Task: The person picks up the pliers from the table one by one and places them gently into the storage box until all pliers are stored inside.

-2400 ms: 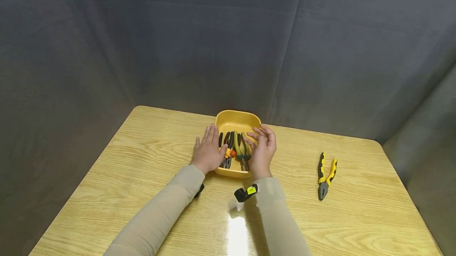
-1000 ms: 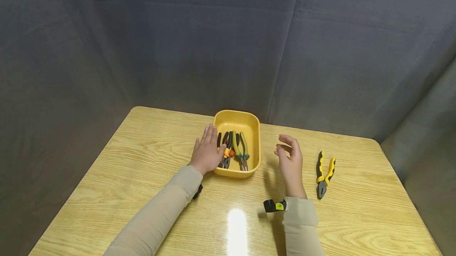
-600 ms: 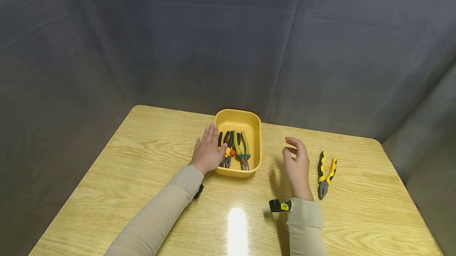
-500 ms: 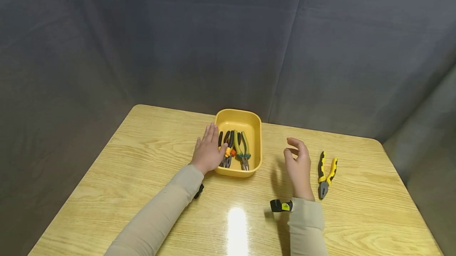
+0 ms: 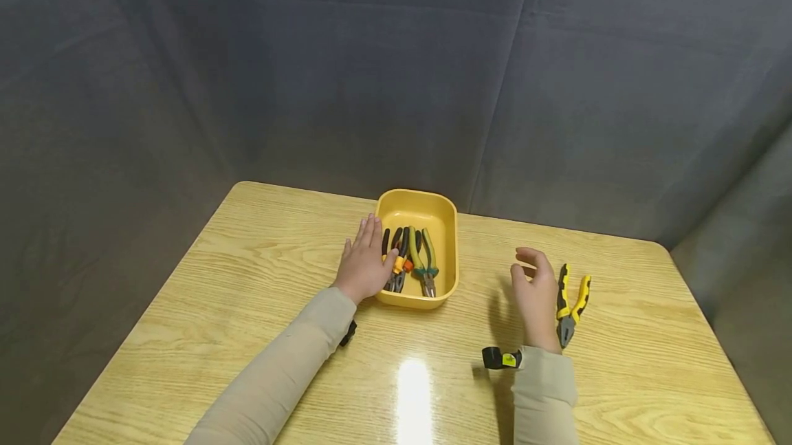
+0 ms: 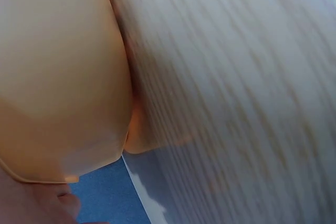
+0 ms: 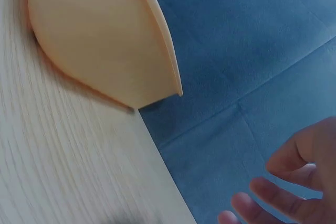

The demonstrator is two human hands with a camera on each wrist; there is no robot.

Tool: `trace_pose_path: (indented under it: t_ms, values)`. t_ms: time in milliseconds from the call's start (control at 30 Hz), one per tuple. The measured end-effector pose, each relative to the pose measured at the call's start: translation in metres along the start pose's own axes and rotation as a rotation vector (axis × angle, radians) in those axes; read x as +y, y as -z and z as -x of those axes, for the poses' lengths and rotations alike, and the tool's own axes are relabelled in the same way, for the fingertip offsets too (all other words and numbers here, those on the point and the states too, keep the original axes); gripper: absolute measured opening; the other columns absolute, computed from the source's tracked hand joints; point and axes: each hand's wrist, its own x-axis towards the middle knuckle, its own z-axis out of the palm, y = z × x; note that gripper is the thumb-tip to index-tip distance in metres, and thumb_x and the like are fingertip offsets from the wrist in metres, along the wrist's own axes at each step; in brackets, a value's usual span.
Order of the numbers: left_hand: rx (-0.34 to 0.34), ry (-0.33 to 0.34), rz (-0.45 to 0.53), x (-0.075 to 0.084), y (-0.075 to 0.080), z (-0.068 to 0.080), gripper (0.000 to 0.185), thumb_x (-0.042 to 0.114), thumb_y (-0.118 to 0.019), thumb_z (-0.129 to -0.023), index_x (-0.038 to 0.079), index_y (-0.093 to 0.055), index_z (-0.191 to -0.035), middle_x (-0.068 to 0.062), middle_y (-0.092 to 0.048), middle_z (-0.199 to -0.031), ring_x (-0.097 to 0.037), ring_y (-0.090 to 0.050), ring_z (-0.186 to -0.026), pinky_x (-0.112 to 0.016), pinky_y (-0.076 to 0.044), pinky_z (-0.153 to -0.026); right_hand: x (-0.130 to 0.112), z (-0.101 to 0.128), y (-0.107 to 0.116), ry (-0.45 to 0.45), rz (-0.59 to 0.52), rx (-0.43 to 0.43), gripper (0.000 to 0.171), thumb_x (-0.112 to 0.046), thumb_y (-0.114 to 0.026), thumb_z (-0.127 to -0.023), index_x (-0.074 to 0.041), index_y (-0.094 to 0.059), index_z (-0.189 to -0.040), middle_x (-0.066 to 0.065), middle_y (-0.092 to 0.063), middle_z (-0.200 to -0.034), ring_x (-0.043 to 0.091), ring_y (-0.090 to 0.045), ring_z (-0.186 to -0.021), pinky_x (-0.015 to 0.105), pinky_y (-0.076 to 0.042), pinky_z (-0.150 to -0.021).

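My left hand rests with fairly straight fingers on the left rim of a yellow plastic bin; in the left wrist view only a bit of that hand shows below the bin wall. Inside the bin lie green-handled pliers and, left of them, several pliers with black handles and orange parts, partly covered by my left thumb. Right of the bin, my right hand hovers above the table, loosely bent and holding nothing. Just beyond it lie yellow-and-black pliers, handles spread, partly behind the hand.
The bin stands near the back edge of the pale wooden table. A dark grey-blue cloth hangs behind the table and along its sides. A bright light reflection lies on the table front. Each wrist wears a small black camera.
My right hand has left the bin's right side and moved right, close to the yellow-and-black pliers. My left hand stays on the bin's rim, and the tools lie as before.
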Motion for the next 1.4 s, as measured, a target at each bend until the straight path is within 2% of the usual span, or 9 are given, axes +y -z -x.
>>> trace_pose_path:
  t_ms: [333, 733, 1067, 1300, 1400]
  values:
    - [0.008, 0.001, 0.023, 0.0, -0.001, 0.003, 0.074, 0.042, -0.04, -0.109, 0.004, -0.007, -0.163, -0.01, 0.002, -0.17, -0.026, 0.001, -0.156, -0.057, -0.009, -0.122, 0.005, 0.001, 0.01, -0.027, 0.033, 0.032, 0.037, -0.007, -0.046, -0.102, 0.001, -0.055, -0.137, 0.022, -0.056, -0.134, 0.041, -0.054, -0.119, 0.049, -0.046, -0.092]
    - [0.014, -0.001, 0.035, -0.004, -0.002, 0.002, 0.075, 0.042, -0.04, -0.109, 0.004, -0.005, -0.162, -0.012, 0.001, -0.17, -0.028, 0.0, -0.156, -0.058, -0.009, -0.122, 0.009, 0.0, 0.019, -0.032, 0.053, 0.082, 0.037, -0.005, -0.046, -0.1, 0.004, -0.056, -0.134, 0.026, -0.057, -0.131, 0.043, -0.055, -0.118, 0.051, -0.044, -0.095]
    - [0.005, -0.007, 0.04, -0.003, -0.002, 0.0, 0.075, 0.043, -0.039, -0.109, 0.004, -0.005, -0.162, -0.011, 0.003, -0.17, -0.026, 0.002, -0.156, -0.057, -0.008, -0.122, 0.015, -0.001, 0.028, -0.087, 0.057, 0.115, 0.038, -0.004, -0.045, -0.1, 0.005, -0.054, -0.136, 0.025, -0.057, -0.131, 0.04, -0.054, -0.116, 0.046, -0.043, -0.091]
    - [0.001, -0.012, 0.044, 0.0, 0.001, 0.001, 0.075, 0.043, -0.039, -0.109, 0.004, -0.004, -0.162, -0.011, 0.003, -0.17, -0.027, 0.001, -0.156, -0.057, -0.008, -0.122, 0.025, -0.002, 0.036, -0.123, 0.063, 0.161, 0.039, -0.005, -0.044, -0.099, 0.005, -0.054, -0.136, 0.027, -0.057, -0.129, 0.042, -0.053, -0.121, 0.052, -0.042, -0.103]
    - [0.005, -0.014, 0.043, -0.001, 0.001, 0.0, 0.075, 0.043, -0.039, -0.109, 0.004, -0.004, -0.162, -0.011, 0.003, -0.17, -0.028, 0.0, -0.156, -0.058, -0.009, -0.122, 0.027, -0.002, 0.039, -0.137, 0.083, 0.166, 0.039, -0.006, -0.045, -0.1, 0.005, -0.053, -0.137, 0.026, -0.057, -0.13, 0.042, -0.054, -0.12, 0.05, -0.045, -0.097]
